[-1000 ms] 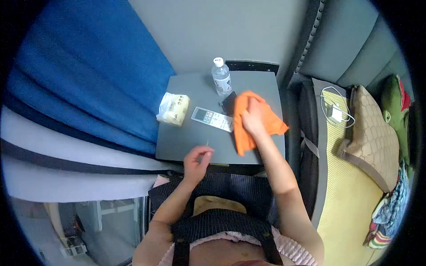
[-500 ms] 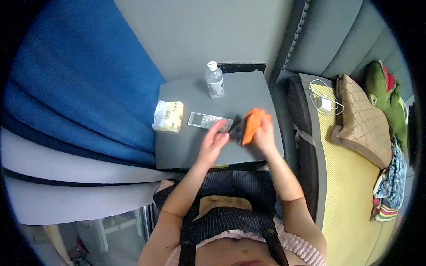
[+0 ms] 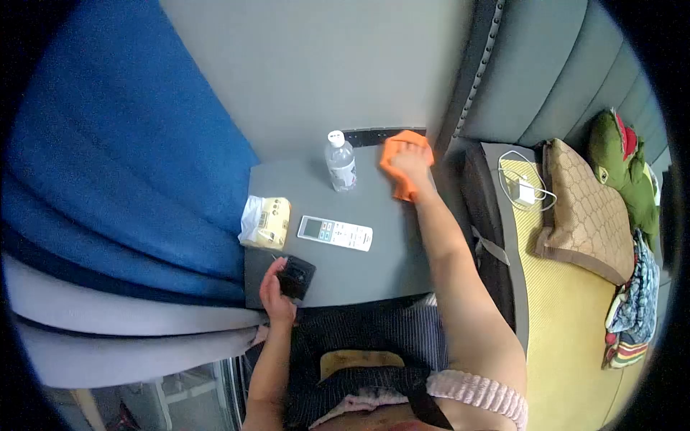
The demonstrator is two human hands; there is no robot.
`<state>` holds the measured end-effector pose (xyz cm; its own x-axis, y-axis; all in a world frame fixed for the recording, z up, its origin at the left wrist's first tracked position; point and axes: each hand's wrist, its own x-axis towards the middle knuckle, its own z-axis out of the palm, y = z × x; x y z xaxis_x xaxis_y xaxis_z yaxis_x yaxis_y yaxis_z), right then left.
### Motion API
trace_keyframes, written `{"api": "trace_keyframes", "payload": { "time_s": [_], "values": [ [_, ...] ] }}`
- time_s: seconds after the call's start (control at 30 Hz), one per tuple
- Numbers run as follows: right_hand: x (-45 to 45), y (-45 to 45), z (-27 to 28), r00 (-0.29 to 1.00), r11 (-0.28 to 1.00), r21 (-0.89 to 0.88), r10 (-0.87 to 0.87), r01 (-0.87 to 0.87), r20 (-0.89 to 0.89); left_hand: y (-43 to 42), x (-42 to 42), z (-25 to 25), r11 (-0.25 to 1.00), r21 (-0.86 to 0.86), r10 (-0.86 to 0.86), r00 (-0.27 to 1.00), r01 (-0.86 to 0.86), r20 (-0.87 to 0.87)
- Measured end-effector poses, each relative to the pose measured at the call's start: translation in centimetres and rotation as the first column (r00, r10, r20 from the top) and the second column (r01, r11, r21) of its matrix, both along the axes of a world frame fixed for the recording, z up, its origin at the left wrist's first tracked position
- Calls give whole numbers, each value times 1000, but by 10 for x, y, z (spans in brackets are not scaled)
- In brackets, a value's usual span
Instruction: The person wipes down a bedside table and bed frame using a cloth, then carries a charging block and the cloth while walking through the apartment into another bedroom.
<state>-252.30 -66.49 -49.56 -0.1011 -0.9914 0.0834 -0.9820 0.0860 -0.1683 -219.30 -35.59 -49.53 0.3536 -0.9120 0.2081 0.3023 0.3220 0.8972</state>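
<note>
At the front left corner of the grey tabletop [image 3: 359, 276], my left hand [image 3: 277, 293] grips a small black object [image 3: 296, 277]. My right hand [image 3: 411, 164] presses an orange cloth [image 3: 400, 188] onto the back right corner, fingers spread over it. A white remote control [image 3: 335, 233] lies face up near the middle. Behind it stands a clear bottle [image 3: 341, 169] with a white cap. The yellow tissue pack [image 3: 274, 223] sits at the left edge, just behind my left hand.
A blue curtain [image 3: 122, 144] hangs along the left. To the right is a bed with a yellow mat [image 3: 553, 323], a white charger with cable [image 3: 525, 191], a brown pillow [image 3: 586, 215] and a green plush toy [image 3: 625, 187]. A grey wall rises behind the tabletop.
The black object has moved from between my hands to the front left, held in my left hand. My right hand has carried the orange cloth to the back right corner and spread it.
</note>
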Motion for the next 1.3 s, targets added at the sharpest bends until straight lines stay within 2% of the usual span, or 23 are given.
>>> {"api": "trace_keyframes", "payload": {
  "time_s": [0.03, 0.1, 0.13, 0.2, 0.27, 0.33, 0.4, 0.53, 0.6, 0.63, 0.67, 0.7, 0.73, 0.77, 0.8, 0.83, 0.9, 0.93, 0.97, 1.0, 1.1, 1.2, 1.3],
  "values": [
    [17, -5, 19, 996, 995, 84, 56, -51, -70, -1, -6, 2, 1000, 17, -6, 998, 5, 56],
    [37, -5, 16, 987, 997, -79, 5, -17, -160, -5, -9, 3, 999, 39, -16, 994, 11, 111],
    [35, 3, 11, 987, 998, -62, 2, -12, -162, -3, -10, 1, 999, 54, 3, 998, -7, 57],
    [28, 23, 27, 819, 858, 200, 513, -474, -259, -6, -11, 2, 997, 68, 19, 1000, -19, -4],
    [24, 56, 21, 742, 784, 162, 620, -599, -256, -3, -7, 5, 999, 40, -6, 986, -1, 169],
    [17, 95, 18, 665, 702, 111, 706, -704, -246, -3, -8, 1, 998, 69, -16, 997, 11, 79],
    [9, 136, 22, 579, 588, 56, 806, -807, -118, -4, -5, -3, 997, 80, -23, 1000, 22, 12],
    [-10, 213, 28, 529, 525, 78, 848, -847, 31, -2, -4, 2, 993, 112, -25, 999, 30, -38],
    [-20, 239, 21, 454, 495, -162, 859, -854, 236, -5, -4, 2, 993, 105, -41, 998, 45, -45],
    [-26, 241, 25, 458, 497, -158, 859, -853, 230, -4, -6, 0, 994, 101, -44, 998, 49, -51],
    [-30, 246, 38, 543, 689, 7, 566, -725, 620, -2, -5, -1, 992, 118, -39, 995, 49, -89],
    [-31, 246, 48, 510, 767, 239, 130, -596, 850, -5, -4, 0, 990, 128, -37, 992, 53, -122],
    [-36, 228, 59, 516, 805, 335, -42, -490, 855, -8, -4, 2, 991, 117, -44, 992, 58, -119],
    [-49, 200, 34, 501, 786, -261, 573, -561, 649, -6, -5, 4, 993, 109, -46, 996, 55, -80],
    [-62, 175, 43, 639, 705, -399, 705, -586, 308, -3, -6, 4, 993, 105, -46, 998, 51, -43],
    [-66, 157, 40, 820, 857, -329, 492, -397, 292, -2, -5, 0, 993, 109, -49, 998, 53, -41],
    [-52, 154, 38, 766, 980, -157, 196, -125, 612, -5, 0, -6, 995, 85, -48, 999, 47, 8],
    [-34, 171, 28, 934, 940, -220, 304, -262, 186, -4, 2, -8, 995, 86, -50, 999, 49, 10],
    [-21, 184, 19, 894, 887, -212, 345, -410, -285, -4, 1, -6, 995, 98, -40, 998, 36, 39],
    [-24, 171, 20, 903, 910, -52, 399, -411, -161, -4, -1, -5, 994, 109, -30, 997, 22, 69],
    [-30, 93, 28, 898, 896, -67, 439, -440, -19, -5, -5, 0, 995, 87, -58, 998, 58, -3],
    [-5, 17, 11, 917, 916, -111, 367, -385, -155, -5, -4, -3, 993, 104, -61, 998, 58, 19],
    [32, 19, 18, 841, 850, 5, 522, -527, -145, -6, -4, -5, 993, 106, -54, 998, 56, -18]
  ]
}}
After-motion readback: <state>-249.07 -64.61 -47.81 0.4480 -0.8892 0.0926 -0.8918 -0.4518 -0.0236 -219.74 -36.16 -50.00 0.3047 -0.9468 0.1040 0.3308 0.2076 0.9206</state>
